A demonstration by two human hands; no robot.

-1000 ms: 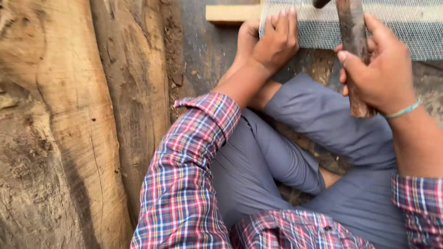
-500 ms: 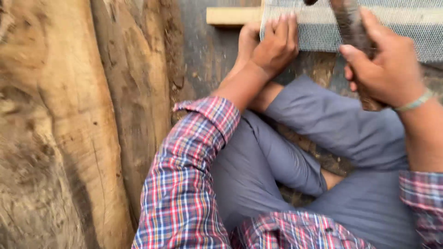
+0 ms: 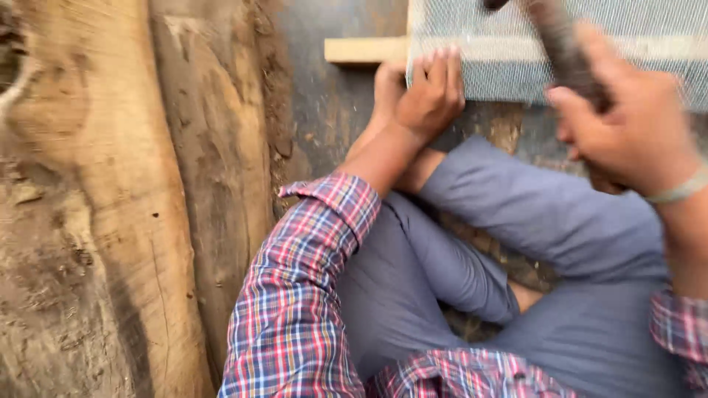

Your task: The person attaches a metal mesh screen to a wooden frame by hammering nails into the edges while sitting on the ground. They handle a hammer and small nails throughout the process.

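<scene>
My left hand (image 3: 431,92) lies flat on the near left corner of the wire mesh (image 3: 509,44), fingers (image 3: 442,70) side by side and pressed together, knuckles bent, the tips bearing down on the mesh where it crosses the wooden strip (image 3: 365,50). The mesh is grey and fine, and it fills the upper right of the view; the pale strip runs level beneath it and sticks out to the left of its edge.

My right hand (image 3: 634,136) is closed around a dark wooden handle (image 3: 557,44), fingers wrapped tight about it. The handle rises at a slant toward the top edge, above the mesh. Its head is cut off by the frame and blurred; I cannot tell what kind of tool it is. A pale band (image 3: 678,190) sits on that wrist.

I sit with legs folded in grey trousers (image 3: 538,221), one bare foot (image 3: 387,88) tucked just beside the left hand. Both sleeves are red-and-blue checked (image 3: 302,309). Rough-hewn timber slabs (image 3: 118,206) stand to my left, well apart from the mesh.
</scene>
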